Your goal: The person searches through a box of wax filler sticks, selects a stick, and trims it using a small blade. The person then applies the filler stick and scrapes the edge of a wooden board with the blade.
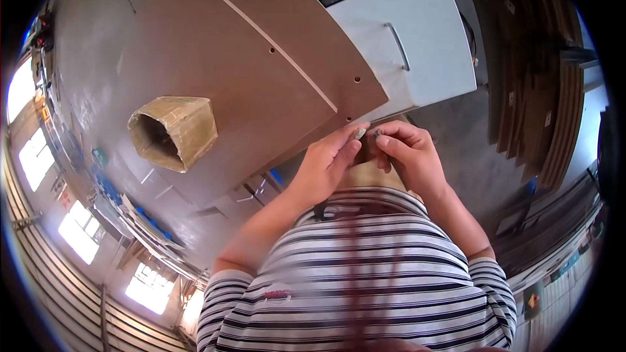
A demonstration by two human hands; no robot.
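Note:
My left hand [328,161] is closed in a pinch on a small pale piece [360,133], too small to name. Close beside it, my right hand [412,154] pinches a small dark piece [377,133] between thumb and forefinger; its kind does not show clearly. Both hands are held up in front of my striped shirt, near the corner of a brown board [313,45]. That board has several drilled holes and a pale line running along it. What the curled fingers cover is hidden.
An open-ended cardboard box covered in tape [195,132] stands on the brown surface at the left. Beyond my hands is a white cabinet [430,26] with a metal handle [399,47]. Brown boards [566,124] are stacked at the right.

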